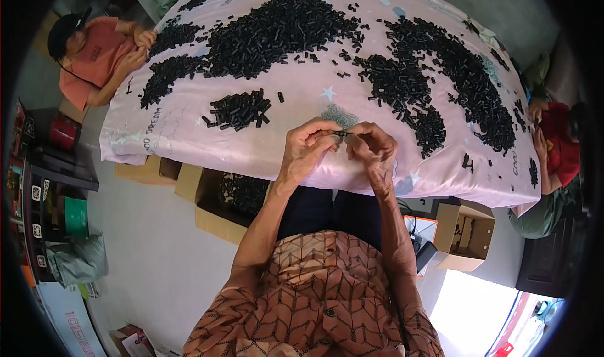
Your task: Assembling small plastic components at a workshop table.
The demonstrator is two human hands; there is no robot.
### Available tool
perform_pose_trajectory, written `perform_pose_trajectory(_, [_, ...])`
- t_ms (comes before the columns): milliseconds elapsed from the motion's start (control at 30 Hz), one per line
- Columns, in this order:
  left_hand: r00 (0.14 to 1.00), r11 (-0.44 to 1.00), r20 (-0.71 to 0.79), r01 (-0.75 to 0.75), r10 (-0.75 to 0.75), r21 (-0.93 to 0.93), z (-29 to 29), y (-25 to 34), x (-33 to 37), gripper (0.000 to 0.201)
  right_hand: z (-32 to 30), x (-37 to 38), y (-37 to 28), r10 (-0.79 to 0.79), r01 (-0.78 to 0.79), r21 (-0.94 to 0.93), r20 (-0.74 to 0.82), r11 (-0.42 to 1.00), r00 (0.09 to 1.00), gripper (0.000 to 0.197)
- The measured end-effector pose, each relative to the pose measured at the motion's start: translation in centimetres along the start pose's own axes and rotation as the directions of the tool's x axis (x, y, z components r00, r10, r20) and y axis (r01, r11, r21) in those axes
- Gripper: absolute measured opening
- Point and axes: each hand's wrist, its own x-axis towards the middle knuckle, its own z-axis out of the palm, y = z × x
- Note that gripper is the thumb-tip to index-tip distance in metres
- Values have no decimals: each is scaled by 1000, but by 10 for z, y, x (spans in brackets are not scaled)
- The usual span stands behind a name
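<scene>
My left hand (307, 148) pinches one end of a small black tube-shaped piece (340, 133) between thumb and fingers. At its other end, my right hand (375, 148) is closed with the fingertips on it; any smaller part in those fingers is hidden. Just beyond my hands lies a small heap of tiny silvery-grey parts (340, 114). A loose group of black tube pieces (239, 110) rests to the left, with a single black piece (280, 96) beside it. All of this is on a pink patterned cloth (302, 96) over the table.
Big heaps of black pieces (270, 36) (465, 73) cover the far middle and right. One person (94, 58) works at the left edge, another (557, 143) at the right. Below the table are a cardboard box (204, 193) of black pieces and a smaller open box (465, 234).
</scene>
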Motion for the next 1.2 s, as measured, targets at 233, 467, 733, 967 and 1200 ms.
perform_pose_trajectory(233, [1000,996,18,-23,25,-85,-2,-8,0,19,-1,0,-3,63,-63,26,12,998,998,6])
perform_pose_trajectory(467, [999,999,-7,-42,42,24,-2,-7,1,17,0,0,4,-20,15,76,60,997,998,6])
perform_pose_trajectory(733, [1000,992,22,-15,12,126,-6,2,2,19,-2,0,5,-53,42,83,132,996,990,3])
perform_pose_trajectory(967, [999,992,39,-23,28,-121,-10,-2,3,21,0,-2,9,-136,111,182,131,977,982,8])
perform_pose_trajectory(1200, [993,978,121,8,17,-208,-17,-3,3,24,2,-1,7,-205,188,120,152,975,967,7])
